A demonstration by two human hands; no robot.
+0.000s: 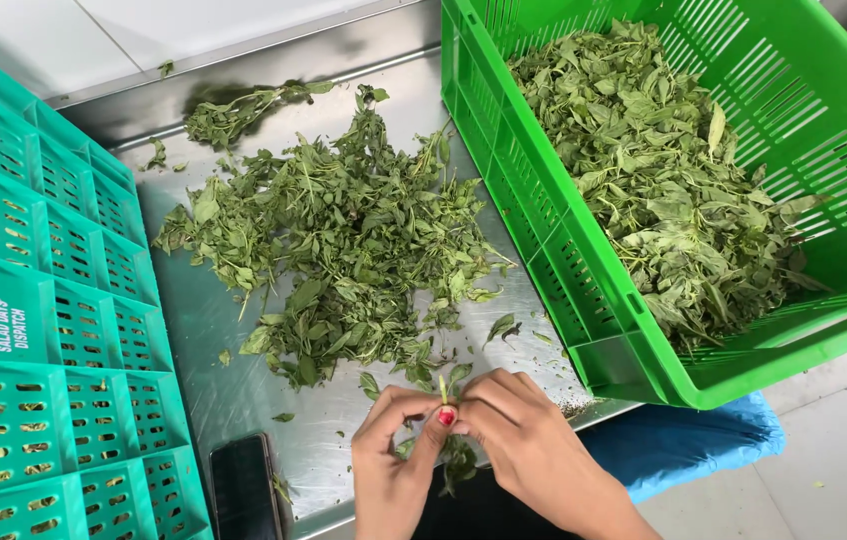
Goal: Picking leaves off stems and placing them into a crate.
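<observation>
My left hand (pixel 395 455) and my right hand (pixel 523 440) meet at the near edge of a steel table (pixel 218 340). Together they pinch a small leafy green sprig (pixel 455 455), its stem sticking up between the fingertips and its leaves hanging below. Just beyond my hands lies a loose pile of green leaves and stems (pixel 343 240) spread over the table. A bright green slatted crate (pixel 603 300) to the right holds a heap of picked leaves (pixel 663 170).
A teal upturned crate (pixel 43 330) fills the left side. A dark phone (pixel 243 485) lies on the table near the front edge. Something blue (pixel 703 435) sits under the green crate. White floor tiles show at the lower right.
</observation>
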